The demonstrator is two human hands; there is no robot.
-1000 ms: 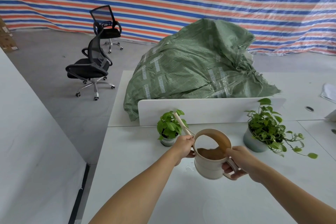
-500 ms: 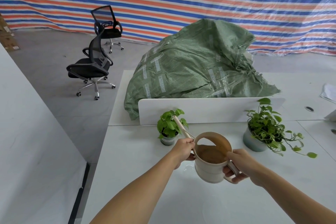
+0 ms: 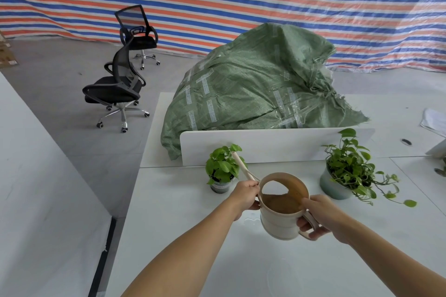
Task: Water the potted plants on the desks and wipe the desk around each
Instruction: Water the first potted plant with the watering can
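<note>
We hold the beige watering can (image 3: 281,222) just above the white desk (image 3: 183,236), our right hand (image 3: 318,217) curled through its handle with the thumb on the rim. Our left hand (image 3: 246,196) grips the can's left side, where the long spout (image 3: 241,165) begins. The can sits between the two hands and tilts away from us, its spout reaching up and left into the leaves of the small potted plant (image 3: 222,169) just beyond our left hand, while the larger trailing plant (image 3: 347,171) stands well apart to the right, both before the low white divider (image 3: 277,144).
</note>
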